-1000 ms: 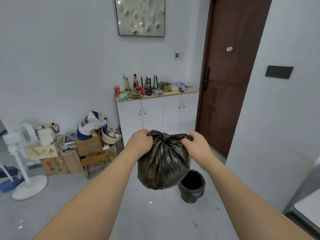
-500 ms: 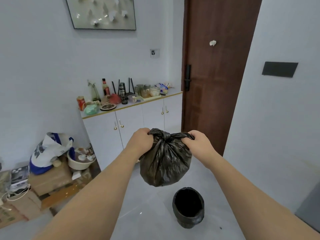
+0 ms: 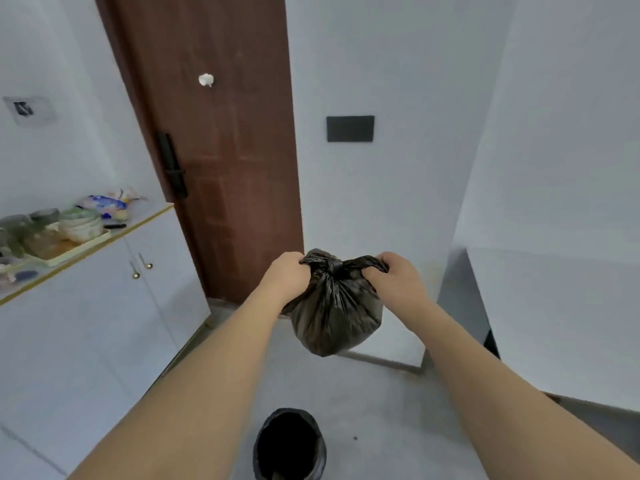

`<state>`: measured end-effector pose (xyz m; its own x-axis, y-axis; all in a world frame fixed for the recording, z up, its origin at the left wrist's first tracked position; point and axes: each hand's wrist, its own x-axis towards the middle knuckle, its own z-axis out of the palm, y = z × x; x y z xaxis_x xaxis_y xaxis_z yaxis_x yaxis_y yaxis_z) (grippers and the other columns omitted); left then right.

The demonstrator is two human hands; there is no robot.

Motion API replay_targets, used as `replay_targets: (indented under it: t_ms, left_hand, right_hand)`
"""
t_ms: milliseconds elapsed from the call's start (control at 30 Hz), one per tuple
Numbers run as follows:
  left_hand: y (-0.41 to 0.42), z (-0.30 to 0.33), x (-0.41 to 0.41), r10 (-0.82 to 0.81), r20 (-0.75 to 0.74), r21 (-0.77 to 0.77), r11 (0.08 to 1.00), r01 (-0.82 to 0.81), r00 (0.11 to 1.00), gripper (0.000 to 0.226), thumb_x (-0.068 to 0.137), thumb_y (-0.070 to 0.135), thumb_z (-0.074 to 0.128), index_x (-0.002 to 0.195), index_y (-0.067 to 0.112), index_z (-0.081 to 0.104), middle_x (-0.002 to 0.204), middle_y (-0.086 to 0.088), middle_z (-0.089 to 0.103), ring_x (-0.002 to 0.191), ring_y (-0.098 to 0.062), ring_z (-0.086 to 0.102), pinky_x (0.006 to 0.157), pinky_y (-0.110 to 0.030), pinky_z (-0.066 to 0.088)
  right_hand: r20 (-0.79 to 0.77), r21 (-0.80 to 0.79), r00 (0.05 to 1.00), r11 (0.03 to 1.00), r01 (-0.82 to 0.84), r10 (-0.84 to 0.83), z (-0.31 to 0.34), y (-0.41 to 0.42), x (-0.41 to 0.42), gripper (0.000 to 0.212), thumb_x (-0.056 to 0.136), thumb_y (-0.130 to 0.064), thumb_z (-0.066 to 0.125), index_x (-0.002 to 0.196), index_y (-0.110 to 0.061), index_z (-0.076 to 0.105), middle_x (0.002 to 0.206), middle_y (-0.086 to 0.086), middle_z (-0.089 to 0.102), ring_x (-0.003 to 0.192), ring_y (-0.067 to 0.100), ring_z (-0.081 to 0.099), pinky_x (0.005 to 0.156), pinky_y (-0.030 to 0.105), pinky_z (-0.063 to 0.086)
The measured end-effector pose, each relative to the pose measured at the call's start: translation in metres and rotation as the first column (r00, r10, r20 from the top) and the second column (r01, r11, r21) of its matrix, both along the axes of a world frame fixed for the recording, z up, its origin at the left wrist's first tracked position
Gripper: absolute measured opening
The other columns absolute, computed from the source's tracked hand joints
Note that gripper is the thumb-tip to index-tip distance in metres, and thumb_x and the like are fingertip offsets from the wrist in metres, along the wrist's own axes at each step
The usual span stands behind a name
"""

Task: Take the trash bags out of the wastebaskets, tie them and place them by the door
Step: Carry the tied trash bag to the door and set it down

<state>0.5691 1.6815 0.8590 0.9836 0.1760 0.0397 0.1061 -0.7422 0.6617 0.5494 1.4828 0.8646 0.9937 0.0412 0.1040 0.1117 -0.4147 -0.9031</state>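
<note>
Gripping one black trash bag in mid-air, a person holds it out with two bare arms in front of a brown door. The left hand is curled round one loose end beside the single knot at the bag's top; the right hand pinches the other end. The bag hangs clear of the grey floor, in front of the white wall just right of the door. One wastebasket with a black liner stands on the floor below, nearer the camera. One white cabinet with two small brass knobs stands left of the door, its top crowded with bowls and packets. One dark plate is fixed to the wall.
</note>
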Motion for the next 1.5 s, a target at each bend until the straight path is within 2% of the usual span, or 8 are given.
replay_targets:
  t_ms: [100,333,433,767,1100,1233,1400,1500]
  left_hand:
    - [-0.05,0.004,0.03,-0.144,-0.006,-0.013,0.99,0.144,0.99,0.022,0.092,0.011,0.041,0.072,0.006,0.05,0.073,-0.008,0.054,0.064,-0.022,0.048,0.053,-0.029,0.032]
    - [-0.099,-0.006,0.056,-0.274,-0.04,-0.017,0.962,0.274,0.961,0.024,0.09,0.006,0.039,0.068,0.011,0.048,0.072,-0.006,0.053,0.07,-0.024,0.05,0.052,-0.028,0.032]
    - [-0.098,-0.007,0.066,-0.284,-0.046,-0.037,0.958,0.283,0.958,0.022,0.09,0.006,0.04,0.071,0.008,0.05,0.073,-0.007,0.053,0.068,-0.023,0.049,0.052,-0.028,0.032]
    - [-0.084,-0.034,0.13,-0.265,-0.11,-0.086,0.963,0.257,0.958,0.017,0.088,0.005,0.039,0.075,0.007,0.049,0.07,-0.007,0.05,0.065,-0.022,0.045,0.053,-0.027,0.031]
    - [-0.1,-0.078,0.251,-0.195,-0.167,-0.038,0.981,0.192,0.967,0.016,0.087,0.005,0.04,0.072,0.007,0.044,0.068,-0.007,0.046,0.061,-0.02,0.041,0.054,-0.029,0.028]
    - [-0.085,-0.096,0.305,-0.149,-0.176,-0.028,0.989,0.147,0.973,0.019,0.091,0.008,0.04,0.072,0.008,0.044,0.069,-0.007,0.048,0.06,-0.019,0.042,0.052,-0.029,0.028]
    - [-0.057,-0.143,0.368,-0.122,-0.253,-0.101,0.99,0.1,0.96,0.021,0.091,0.01,0.04,0.071,0.01,0.045,0.07,-0.005,0.05,0.061,-0.017,0.043,0.053,-0.028,0.03]
    - [-0.044,-0.18,0.401,-0.114,-0.315,-0.123,0.989,0.078,0.942,0.021,0.091,0.008,0.04,0.07,0.01,0.044,0.069,-0.006,0.049,0.061,-0.018,0.043,0.053,-0.029,0.029]
  right_hand:
    - [-0.003,-0.026,0.991,0.991,0.132,-0.132,0.001,-0.042,0.003,0.015,0.084,-0.02,0.055,0.09,-0.009,0.062,0.086,0.008,0.067,0.079,0.025,0.061,0.074,0.038,0.051]
    - [-0.012,-0.01,0.967,0.967,0.253,-0.253,-0.004,-0.086,0.003,0.01,0.082,-0.021,0.056,0.074,-0.015,0.055,0.069,-0.002,0.055,0.068,0.017,0.052,0.064,0.031,0.04]
    - [-0.024,-0.006,0.966,0.966,0.258,-0.258,-0.009,-0.084,0.014,0.014,0.082,-0.021,0.056,0.08,-0.007,0.059,0.072,0.002,0.056,0.069,0.018,0.053,0.066,0.032,0.042]
    - [-0.077,0.028,0.969,0.971,0.239,-0.236,-0.033,-0.075,0.078,0.018,0.084,-0.016,0.056,0.089,0.001,0.059,0.073,0.006,0.056,0.064,0.019,0.048,0.059,0.029,0.038]
    - [-0.192,-0.012,0.969,0.987,0.158,-0.157,-0.085,-0.098,0.222,0.016,0.085,-0.015,0.055,0.088,0.0,0.059,0.073,0.005,0.055,0.066,0.019,0.049,0.061,0.03,0.039]
    - [-0.227,-0.003,0.97,0.996,0.094,-0.092,-0.103,-0.088,0.29,0.014,0.084,-0.016,0.054,0.09,-0.005,0.06,0.079,0.004,0.06,0.074,0.021,0.055,0.066,0.032,0.043]
    - [-0.307,0.047,0.951,0.998,0.05,-0.033,-0.141,-0.064,0.362,0.033,0.088,-0.015,0.052,0.119,-0.027,0.05,0.1,0.004,0.064,0.076,0.019,0.061,0.068,0.029,0.047]
    - [-0.355,-0.021,0.935,1.0,0.015,-0.022,-0.169,-0.051,0.396,0.03,0.087,-0.012,0.052,0.113,-0.024,0.061,0.102,0.001,0.067,0.085,0.018,0.063,0.072,0.026,0.046]
